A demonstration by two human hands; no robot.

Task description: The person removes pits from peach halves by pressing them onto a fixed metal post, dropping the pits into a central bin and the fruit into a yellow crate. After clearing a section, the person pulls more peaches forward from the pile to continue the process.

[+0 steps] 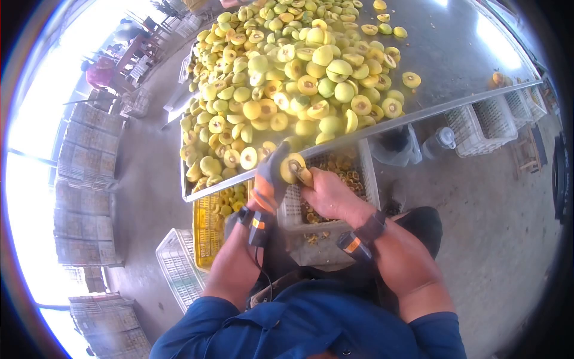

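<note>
My left hand point(272, 178), in a dark glove with an orange cuff, is closed around a yellow peach half point(289, 163), its cut face turned to the right. My bare right hand point(333, 194) grips a small pitting tool point(304, 176) with a yellowish handle; its tip meets the middle of the cut face, and its exact shape is too small to tell. Both hands are at the near edge of a metal table point(442, 66). Halved peaches point(299, 72) are heaped on it, several with brown pits showing. Beneath my hands, a white crate point(372, 179) contains brown pits and scraps.
Below the table edge on the left, a yellow crate point(205, 236) holds peach pieces, beside a white crate point(173, 263). At right stand white baskets point(484, 128), a clear plastic jug point(439, 141) and a plastic bag point(403, 148). Stacked crates point(86, 179) line the left side.
</note>
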